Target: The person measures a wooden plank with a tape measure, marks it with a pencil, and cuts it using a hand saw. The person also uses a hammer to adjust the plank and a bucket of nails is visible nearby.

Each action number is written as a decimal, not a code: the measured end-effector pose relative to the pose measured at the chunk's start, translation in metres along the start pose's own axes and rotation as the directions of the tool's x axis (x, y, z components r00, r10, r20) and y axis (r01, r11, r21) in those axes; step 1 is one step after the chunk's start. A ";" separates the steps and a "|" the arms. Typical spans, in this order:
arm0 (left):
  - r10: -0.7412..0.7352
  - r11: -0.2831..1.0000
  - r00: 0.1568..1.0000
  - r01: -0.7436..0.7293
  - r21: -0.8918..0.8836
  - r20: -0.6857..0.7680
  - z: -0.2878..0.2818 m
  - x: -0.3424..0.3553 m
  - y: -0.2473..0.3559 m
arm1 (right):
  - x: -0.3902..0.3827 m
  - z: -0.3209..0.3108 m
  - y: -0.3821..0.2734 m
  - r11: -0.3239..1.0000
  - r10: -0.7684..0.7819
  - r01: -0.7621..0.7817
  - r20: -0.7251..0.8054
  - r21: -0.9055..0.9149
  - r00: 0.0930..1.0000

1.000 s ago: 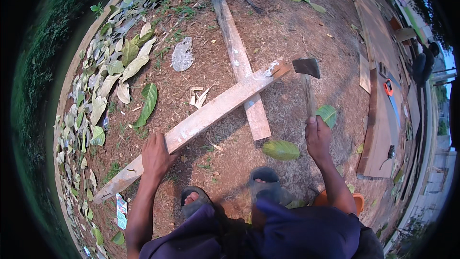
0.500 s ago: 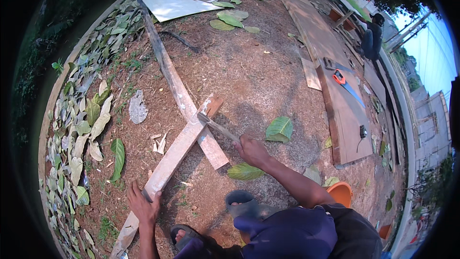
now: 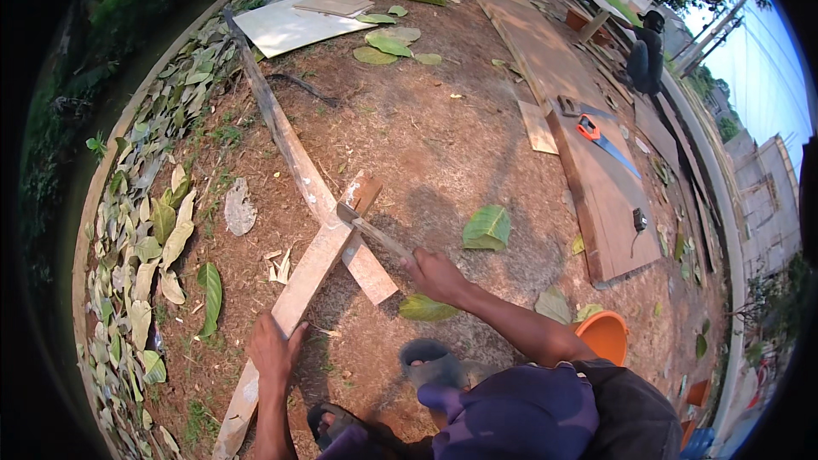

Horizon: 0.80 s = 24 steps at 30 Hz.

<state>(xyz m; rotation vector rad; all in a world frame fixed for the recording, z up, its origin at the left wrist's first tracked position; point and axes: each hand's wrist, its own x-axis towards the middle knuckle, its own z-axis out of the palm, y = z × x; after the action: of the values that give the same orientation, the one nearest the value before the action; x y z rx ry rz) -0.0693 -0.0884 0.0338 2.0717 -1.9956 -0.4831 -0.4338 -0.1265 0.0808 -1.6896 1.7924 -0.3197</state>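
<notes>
Clock: I'm reading it from the hatchet head point(image 3: 347, 213), with 12 at the top of the view.
Pale timber point(image 3: 311, 277): it runs from a notched end at 1 o'clock down to 7, lying across the lower timber point(image 3: 294, 145), which slants from 11 to 5 on the bare soil point(image 3: 443, 136).
Hatchet point(image 3: 381, 237): its head is at the pale timber's right edge, by the dark notch; I can't tell how deep it bites, if at all.
Right hand point(image 3: 433, 274): at 4 o'clock, fingers wrapped around the handle.
Left hand point(image 3: 273, 345): at 7 o'clock, clasped over the pale timber, thumb toward the right edge, well apart from the blade.
Chips point(image 3: 281, 267): a few pale splinters lie at 8 o'clock.
Steadiness: to my eye, firm downward pressure at 7 matters, since the pale timber could roll or skid on its crosspiece.
Stroke: short, controlled cuts along the notch seem best, over the crossing, where the support looks firmest.
Feet: the right sandal point(image 3: 430, 359) is at 5 o'clock, so I'd angle the swing away from there.
</notes>
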 end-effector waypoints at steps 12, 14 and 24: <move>-0.122 0.989 0.983 0.131 0.064 -0.135 -0.089 -0.059 -0.029 | -0.009 0.025 -0.068 0.976 -0.077 0.065 0.050 0.208 0.996; -0.201 0.971 0.963 0.220 0.097 -0.177 -0.076 -0.094 -0.061 | -0.018 0.049 -0.088 0.960 -0.143 0.109 0.120 0.257 0.982; -0.344 0.913 0.920 0.374 0.163 -0.186 0.011 -0.153 -0.097 | -0.012 0.076 -0.112 0.960 -0.270 0.246 0.204 0.136 0.941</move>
<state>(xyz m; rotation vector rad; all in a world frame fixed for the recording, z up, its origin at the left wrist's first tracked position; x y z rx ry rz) 0.0131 0.0692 -0.0013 2.5303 -1.6335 -0.1820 -0.2991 -0.1123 0.0915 -1.8074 1.3705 -0.3214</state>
